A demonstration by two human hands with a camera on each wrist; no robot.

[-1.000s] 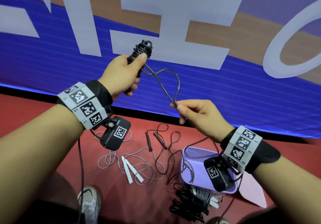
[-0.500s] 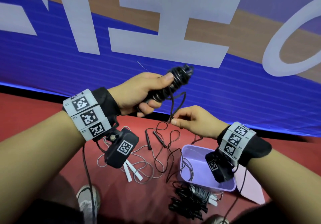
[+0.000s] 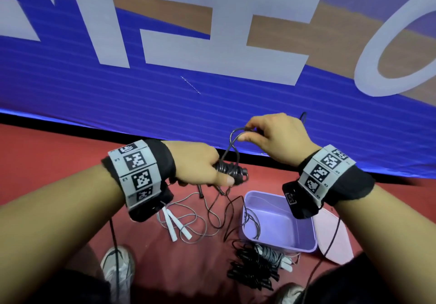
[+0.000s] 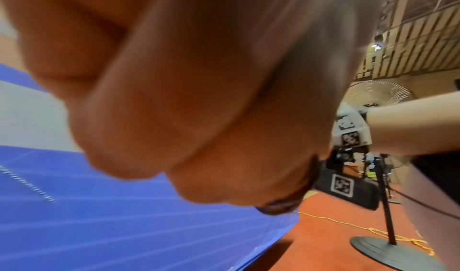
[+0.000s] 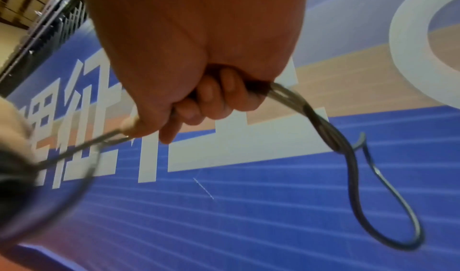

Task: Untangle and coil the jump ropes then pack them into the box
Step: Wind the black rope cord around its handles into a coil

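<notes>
While the left hand (image 3: 200,167) clenches the black jump rope bundle (image 3: 230,170), handles wound in cord, the right hand (image 3: 271,138) pinches the last free loop (image 3: 233,136) of that cord above it, both held over the red floor (image 3: 59,162). Grip, left: wrapped round bundle. Grip, right: fingertips closed on cord. Advice: keep loop taut, pass it over the bundle end, snug it down so the coil cannot spring open. Lilac box (image 3: 304,248): below on the floor, open, a strand trailing in. Finished coils (image 3: 254,266): beside its near wall. White-handled rope (image 3: 177,224): loose, uncoiled. Writing: large white characters on blue banner (image 3: 165,105), partly cropped, unread; wristbands carry coded squares.
</notes>
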